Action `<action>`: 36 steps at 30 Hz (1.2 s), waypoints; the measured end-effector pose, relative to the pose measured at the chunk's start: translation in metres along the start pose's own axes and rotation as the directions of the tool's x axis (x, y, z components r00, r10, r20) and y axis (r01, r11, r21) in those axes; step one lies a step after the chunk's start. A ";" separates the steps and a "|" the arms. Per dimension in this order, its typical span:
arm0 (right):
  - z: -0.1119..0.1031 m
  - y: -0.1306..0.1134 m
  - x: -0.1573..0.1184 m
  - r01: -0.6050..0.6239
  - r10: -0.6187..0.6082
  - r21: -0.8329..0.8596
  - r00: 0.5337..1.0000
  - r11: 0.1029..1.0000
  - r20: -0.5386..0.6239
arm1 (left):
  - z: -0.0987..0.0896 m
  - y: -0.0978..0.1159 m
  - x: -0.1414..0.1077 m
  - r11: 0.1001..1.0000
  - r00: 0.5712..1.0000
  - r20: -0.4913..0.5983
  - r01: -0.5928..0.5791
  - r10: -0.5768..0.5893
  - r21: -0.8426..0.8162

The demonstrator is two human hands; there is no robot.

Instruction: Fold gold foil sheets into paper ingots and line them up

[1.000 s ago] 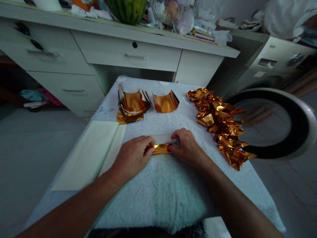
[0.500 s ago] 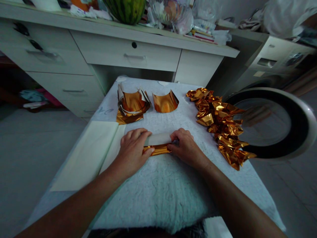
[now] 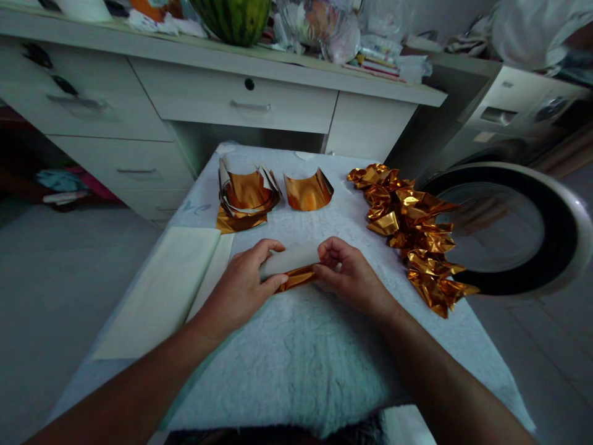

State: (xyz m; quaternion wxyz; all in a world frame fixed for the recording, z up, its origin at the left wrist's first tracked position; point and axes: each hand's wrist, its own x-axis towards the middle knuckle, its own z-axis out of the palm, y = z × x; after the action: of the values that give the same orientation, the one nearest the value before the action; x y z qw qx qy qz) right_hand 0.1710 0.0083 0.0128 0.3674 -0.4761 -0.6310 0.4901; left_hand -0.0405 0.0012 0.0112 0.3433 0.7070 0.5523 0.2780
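Between my two hands a piece of gold foil paper [image 3: 293,258] is rolled up, its white back outward and a strip of gold showing along the near edge. My left hand [image 3: 252,272] holds the left end, thumb on the near side and fingers behind. At the right end, my right hand [image 3: 345,269] pinches the roll with thumb and fingertips. Behind them lie a stack of curved gold sheets [image 3: 248,191] and one single curved gold sheet [image 3: 309,190]. Pale paper sheets [image 3: 162,284] rest left of my left hand.
Crumpled gold foil pieces [image 3: 410,238] run along the right of the cloth-covered table [image 3: 296,364]. Beyond it stands a white cabinet [image 3: 250,102] with a watermelon [image 3: 234,18] and plastic bags on top. A washing machine's open round door [image 3: 560,235] juts out at the right.
The roll has tilted, its right end now a little higher, and more of its white back shows. My left fingers have shifted slightly, leaving the roll's left end more visible.
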 end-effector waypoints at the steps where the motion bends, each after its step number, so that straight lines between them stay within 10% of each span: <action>1: 0.000 -0.002 0.000 0.020 -0.020 0.010 1.000 1.000 -0.012 | -0.001 0.001 0.000 1.000 1.000 0.015 0.002 -0.001 -0.020; 12: 0.000 -0.005 -0.001 0.085 -0.087 0.105 0.996 0.991 0.013 | -0.004 0.005 -0.001 0.975 0.992 0.109 0.087 -0.065 -0.206; 19: 0.002 -0.003 -0.001 0.019 -0.024 0.184 0.999 0.983 0.024 | 0.002 -0.004 -0.001 0.994 0.997 -0.076 0.024 -0.032 -0.111; 36: 0.010 0.000 0.000 -0.099 0.139 0.451 0.989 0.887 -0.055 | 0.000 0.004 0.000 0.784 0.974 -0.030 0.161 -0.223 -0.600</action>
State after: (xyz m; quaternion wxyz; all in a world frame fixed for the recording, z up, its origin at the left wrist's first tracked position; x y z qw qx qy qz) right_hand 0.1622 0.0057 0.0100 0.4628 -0.4373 -0.4548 0.6227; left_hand -0.0381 0.0010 0.0147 0.5455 0.4896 0.5229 0.4351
